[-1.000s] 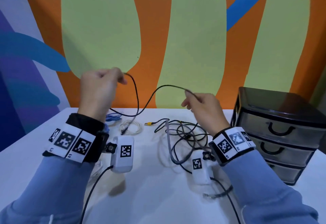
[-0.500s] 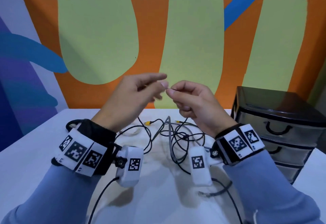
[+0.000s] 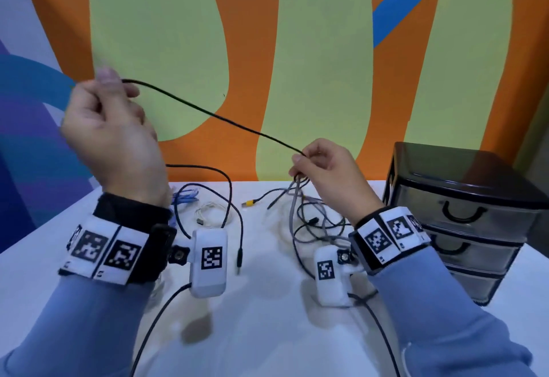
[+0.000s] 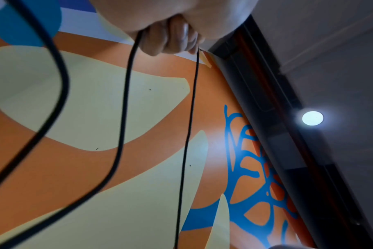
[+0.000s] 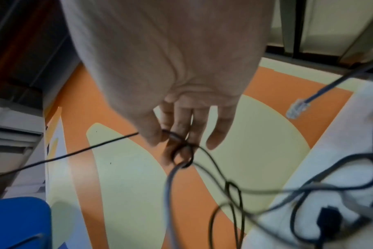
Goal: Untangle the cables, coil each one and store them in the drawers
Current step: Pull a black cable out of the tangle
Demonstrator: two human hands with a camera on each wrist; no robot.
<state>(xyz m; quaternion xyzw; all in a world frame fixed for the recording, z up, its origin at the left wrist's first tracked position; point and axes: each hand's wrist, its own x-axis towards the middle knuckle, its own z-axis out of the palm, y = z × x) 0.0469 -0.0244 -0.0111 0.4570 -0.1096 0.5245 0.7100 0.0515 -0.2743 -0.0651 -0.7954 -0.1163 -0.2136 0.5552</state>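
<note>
Black cable (image 3: pixel 214 115) pinched taut between left hand (image 3: pixel 110 127) and right hand (image 3: pixel 329 174)

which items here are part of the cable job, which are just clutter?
In the job:
- thin black cable, held by left hand and right hand
- tangled cables
- blue cable
- white cable
- drawer unit

Lying about:
- wrist camera leads

Even, bright indoor light fills the head view; soft shadows fall on the table (image 3: pixel 267 332) beneath both wrists. A round ceiling lamp (image 4: pixel 312 118) flares to the right of the left hand (image 4: pixel 170 25). Cables below the right hand (image 5: pixel 170 75) smear with motion blur, and straight edges bow.
</note>
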